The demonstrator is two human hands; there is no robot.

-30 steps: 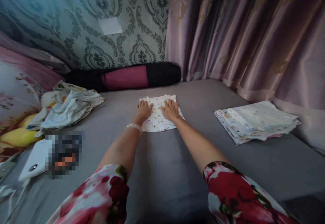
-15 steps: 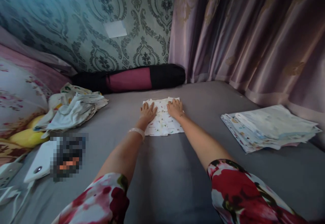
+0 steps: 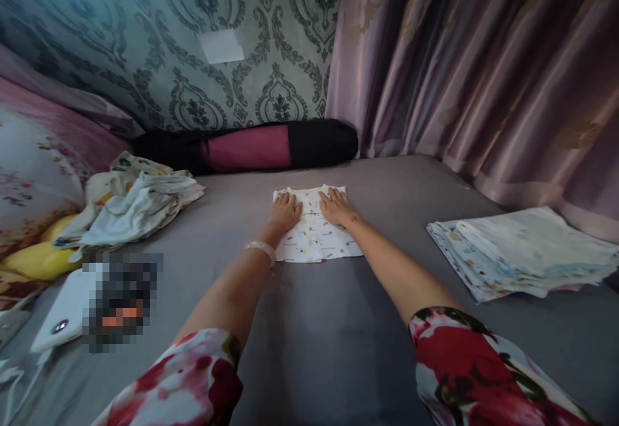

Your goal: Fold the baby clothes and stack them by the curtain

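A small white garment (image 3: 313, 239) with a scattered print lies spread on the grey bedsheet in front of me. Its far part forms a straight band, and a seam or opening runs down the middle. My left hand (image 3: 287, 212) rests flat on the upper left part, fingers pointing away from me. On the upper right part lies my right hand (image 3: 337, 207), palm down with its fingers spread. Neither hand grips the cloth; the fabric under the palms is hidden.
A stack of folded clothes (image 3: 522, 245) is at the right, near the curtain (image 3: 411, 58). To the left are a loose pile of clothes (image 3: 140, 210), a yellow cushion (image 3: 39, 258) and a white device (image 3: 70, 310) with a cable. A black-and-maroon long bag (image 3: 249, 147) lines the wall.
The fingers have flattened and straightened on the cloth. The garment's lower right corner now reaches further right. The camera view has shifted slightly.
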